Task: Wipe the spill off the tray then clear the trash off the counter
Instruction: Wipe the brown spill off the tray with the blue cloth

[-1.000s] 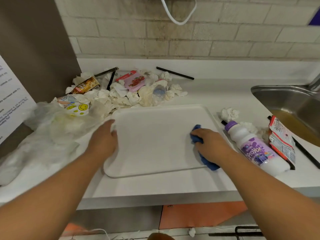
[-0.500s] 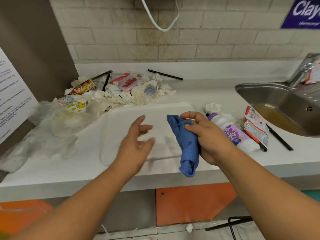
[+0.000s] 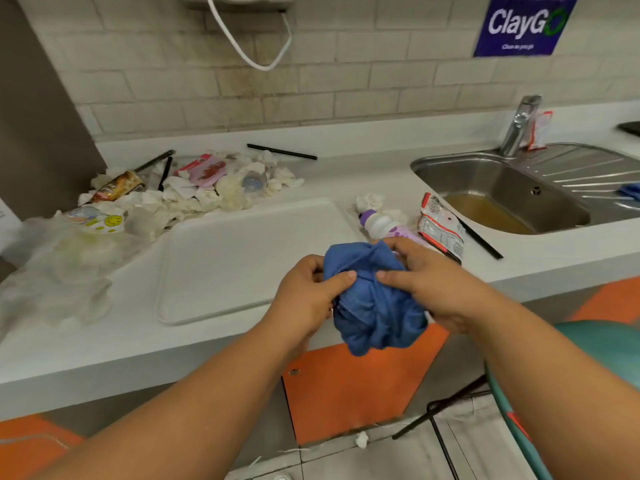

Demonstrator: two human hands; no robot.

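A white tray (image 3: pixel 242 258) lies flat on the white counter (image 3: pixel 104 341), its surface bare. Both hands hold a bunched blue cloth (image 3: pixel 374 306) in the air over the counter's front edge, just right of the tray. My left hand (image 3: pixel 311 292) grips the cloth's left side and my right hand (image 3: pixel 433 282) grips its right side. A heap of trash (image 3: pixel 187 195) of crumpled tissues, wrappers and black straws lies behind the tray. A small white bottle with a purple cap (image 3: pixel 381 223) lies right of the tray, partly hidden by my right hand.
A crumpled clear plastic bag (image 3: pixel 59 271) lies at the left. A red and white wrapper (image 3: pixel 440 226) and a black straw (image 3: pixel 481 242) lie beside the steel sink (image 3: pixel 502 188), which holds brown liquid. A tap (image 3: pixel 519 126) stands behind it. A teal bin (image 3: pixel 588 368) is below right.
My right hand lifted the blue cloth off the tray. My left hand left the tray's edge and took hold of the cloth too. The view shifted right.
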